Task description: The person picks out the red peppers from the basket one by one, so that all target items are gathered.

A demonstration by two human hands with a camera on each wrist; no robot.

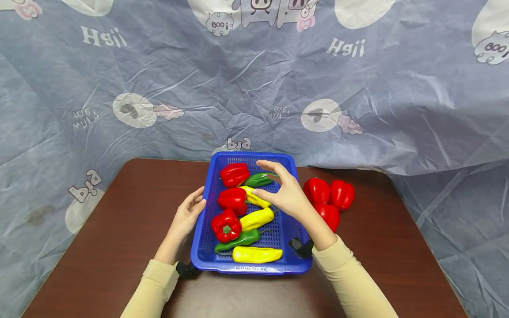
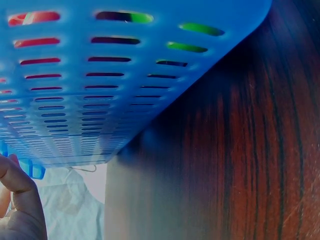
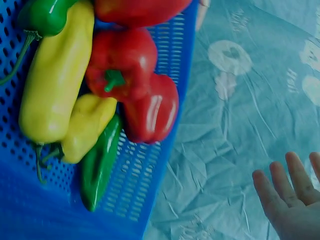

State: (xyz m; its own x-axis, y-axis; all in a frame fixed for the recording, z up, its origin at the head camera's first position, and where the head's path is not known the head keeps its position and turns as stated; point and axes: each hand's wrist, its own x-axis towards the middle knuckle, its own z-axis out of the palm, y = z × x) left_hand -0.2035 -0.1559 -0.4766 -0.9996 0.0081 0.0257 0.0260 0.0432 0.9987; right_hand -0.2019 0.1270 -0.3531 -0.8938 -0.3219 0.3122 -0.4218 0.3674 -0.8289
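A blue plastic basket (image 1: pixel 292 260) on the table holds three red bell peppers (image 1: pixel 232 200) along its left side. Beside them lie long yellow peppers (image 1: pixel 257 255) and two long green peppers (image 1: pixel 247 237). My left hand (image 1: pixel 188 215) grips the basket's left rim with bent fingers; in the left wrist view a curled finger (image 2: pixel 20 187) is at the rim. Over the basket's right part is my right hand (image 1: pixel 287 193), thumb and fingers spread apart with nothing between them. The right wrist view shows its extended fingers (image 3: pixel 287 190) too.
Three more red bell peppers (image 1: pixel 343 194) sit close together on the brown table (image 1: pixel 381 247), right of the basket and partly behind my right forearm. A grey-blue printed cloth (image 1: pixel 238 79) hangs behind the table's far edge.
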